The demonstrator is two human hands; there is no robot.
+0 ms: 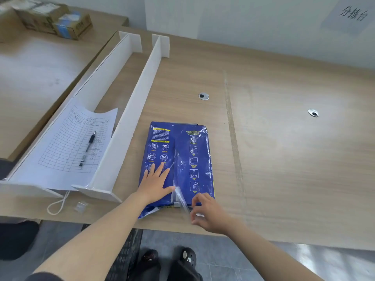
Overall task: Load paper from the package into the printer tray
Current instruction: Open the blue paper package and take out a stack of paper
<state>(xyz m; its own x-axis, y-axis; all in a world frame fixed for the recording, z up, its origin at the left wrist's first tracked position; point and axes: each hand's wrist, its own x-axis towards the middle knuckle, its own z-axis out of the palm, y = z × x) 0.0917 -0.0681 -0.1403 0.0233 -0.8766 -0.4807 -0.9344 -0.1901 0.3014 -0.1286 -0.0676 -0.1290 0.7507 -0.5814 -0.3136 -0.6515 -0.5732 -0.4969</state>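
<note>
A blue paper package [188, 157] with yellow and white print lies flat on the wooden table [284, 138], near its front edge. My left hand [155, 184] rests flat on the package's near left part, fingers spread. My right hand [207, 211] sits at the package's near right corner, its fingers pinching the wrapper's torn edge next to a strip of clear tape [180, 197] along the seam. No printer or printer tray is in view.
White divider boards [129, 116] form long lanes to the left; a printed form [77, 142] with a pen [88, 148] lies in one. Cardboard boxes [54, 19] stand at the back left. Two cable grommets [203, 96] sit in the tabletop. A white cord [57, 205] lies near the front edge.
</note>
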